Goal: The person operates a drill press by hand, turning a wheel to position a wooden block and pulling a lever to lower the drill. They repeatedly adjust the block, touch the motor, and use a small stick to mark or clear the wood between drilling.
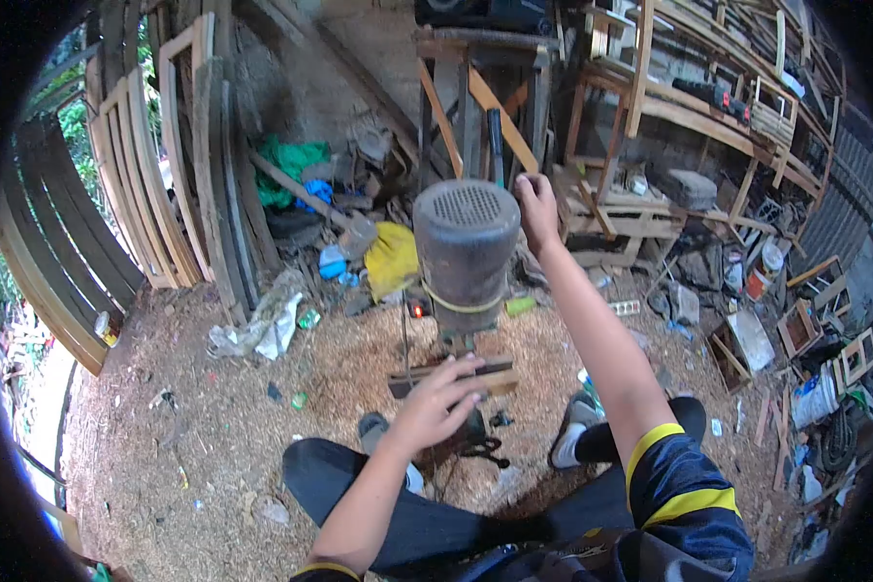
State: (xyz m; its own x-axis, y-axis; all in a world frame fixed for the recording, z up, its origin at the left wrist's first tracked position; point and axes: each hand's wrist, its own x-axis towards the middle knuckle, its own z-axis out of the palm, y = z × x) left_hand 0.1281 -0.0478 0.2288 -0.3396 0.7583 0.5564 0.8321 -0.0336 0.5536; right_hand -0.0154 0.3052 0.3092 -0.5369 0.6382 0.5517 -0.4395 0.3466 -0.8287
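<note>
In front of me stands a drill press with a dark, round motor housing point(466, 228), vented on top and tied with a yellowish band. Below it a narrow piece of wood point(501, 381) lies across the machine's small table. My left hand point(444, 398) rests on this wood, fingers stretched and spread over it. My right hand point(536, 202) is raised to the right of the housing, its fingers curled closed. What they grip is hidden. Near that hand a black-handled lever point(496, 136) sticks up behind the housing. A dark crank point(483, 450) shows under the table.
Sawdust and shavings cover the floor point(194, 427). Wooden frames point(179, 145) lean at the left. A yellow cloth or bag point(391, 257) and a shovel point(354, 233) lie behind the machine. Wooden racks point(689, 102) and scattered scrap fill the right. My knees flank the machine.
</note>
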